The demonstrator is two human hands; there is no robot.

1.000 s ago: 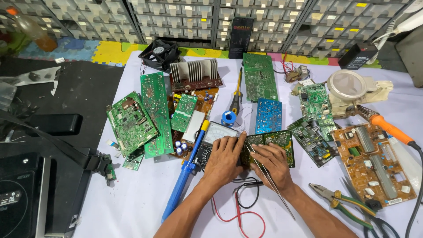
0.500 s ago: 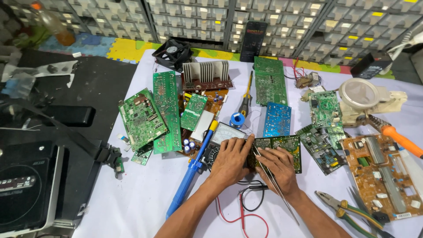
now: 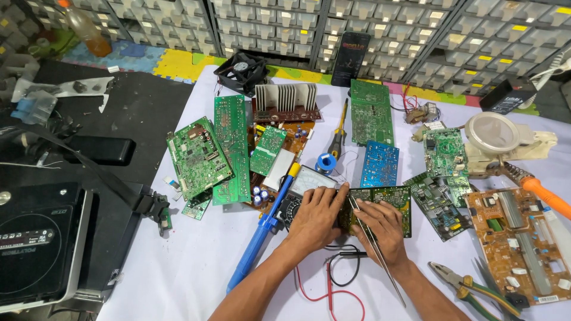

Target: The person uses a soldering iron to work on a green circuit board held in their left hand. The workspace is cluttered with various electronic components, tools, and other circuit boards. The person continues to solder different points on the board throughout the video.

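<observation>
A dark green circuit board (image 3: 392,199) lies on the white table cover in front of me. My left hand (image 3: 315,217) rests flat on the board's left end and partly over an analogue multimeter (image 3: 303,184). My right hand (image 3: 380,226) lies on the board and holds metal tweezers (image 3: 375,246), tips pointing up at the board, handle trailing toward my wrist. Red and black test leads (image 3: 333,276) curl below my hands. A blue desoldering pump (image 3: 259,235) lies just left of my left forearm.
Several green and blue circuit boards (image 3: 372,110) are scattered across the white table (image 3: 184,267), with a heatsink board (image 3: 285,101), fan (image 3: 241,70), screwdriver (image 3: 338,139), solder spool (image 3: 325,163), magnifier lamp (image 3: 496,134), orange soldering iron (image 3: 544,193), brown board (image 3: 520,244), pliers (image 3: 470,285). Black equipment (image 3: 35,244) stands left.
The view has shifted so the table sits slightly further right. My hands stay on the dark green board with the tweezers; nothing was picked up or let go.
</observation>
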